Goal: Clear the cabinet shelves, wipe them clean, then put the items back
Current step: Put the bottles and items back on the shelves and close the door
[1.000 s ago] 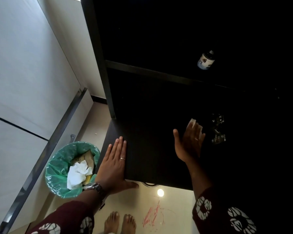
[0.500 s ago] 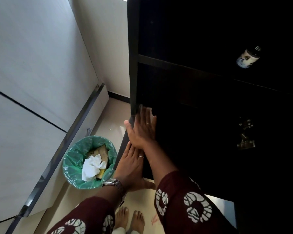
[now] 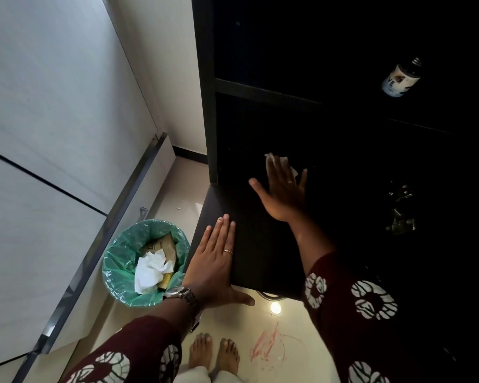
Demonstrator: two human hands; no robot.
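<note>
Shifted rightward from the left edge of the dark shelf (image 3: 260,258), the right hand (image 3: 281,192) is laid flat, fingers straight, upon a crumpled white tissue (image 3: 278,161) showing at its 12 o'clock, while the shelf's front corner is pressed by the flat, straight-fingered left hand (image 3: 213,261) at 7 o'clock.

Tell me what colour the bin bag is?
Green: the crinkly plastic bin bag, head view.
</note>
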